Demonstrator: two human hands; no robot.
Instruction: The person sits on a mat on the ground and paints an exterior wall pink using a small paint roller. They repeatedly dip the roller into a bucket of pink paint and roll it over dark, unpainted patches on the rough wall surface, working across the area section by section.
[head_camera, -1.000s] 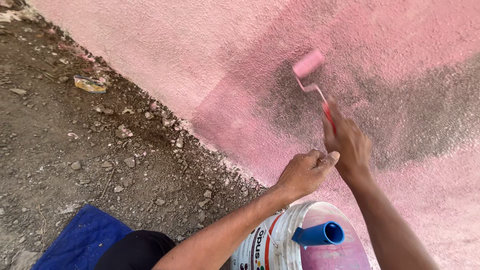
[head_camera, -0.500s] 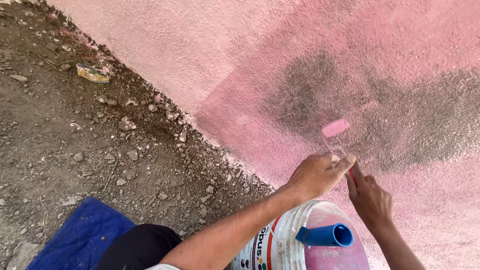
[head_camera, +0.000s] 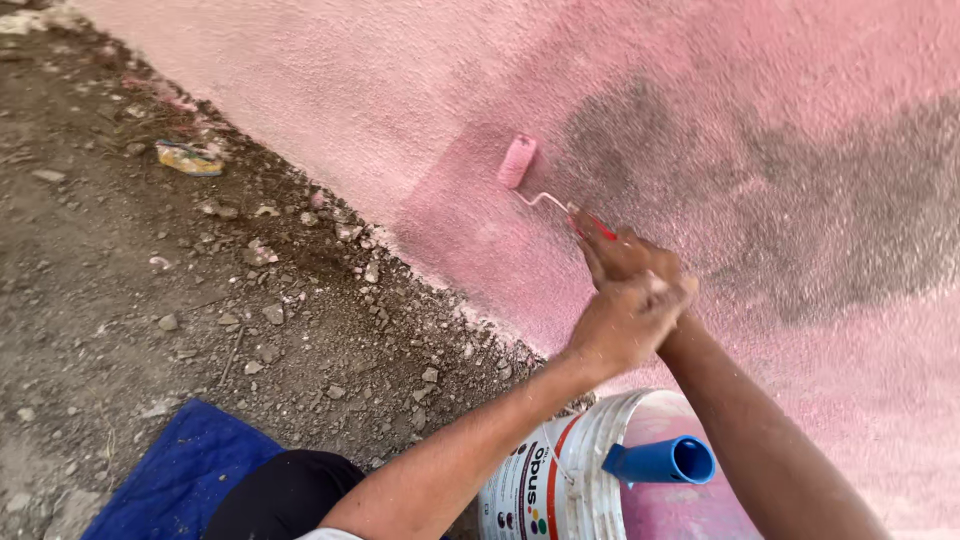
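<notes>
Gripping the red handle of the mini paint roller (head_camera: 518, 161), your right hand (head_camera: 622, 252) has its fingers closed around it, and your left hand (head_camera: 628, 318) clasps over the right. Its pink sleeve lies against the rough pink wall (head_camera: 300, 90), above the paint bucket (head_camera: 560, 480). Judged light with a thin, springy wire frame, it is best held on the handle.

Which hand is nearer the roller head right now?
Right. The right hand grips the handle just below the roller head; the left hand is wrapped over it from behind, farther down toward the bucket.
</notes>
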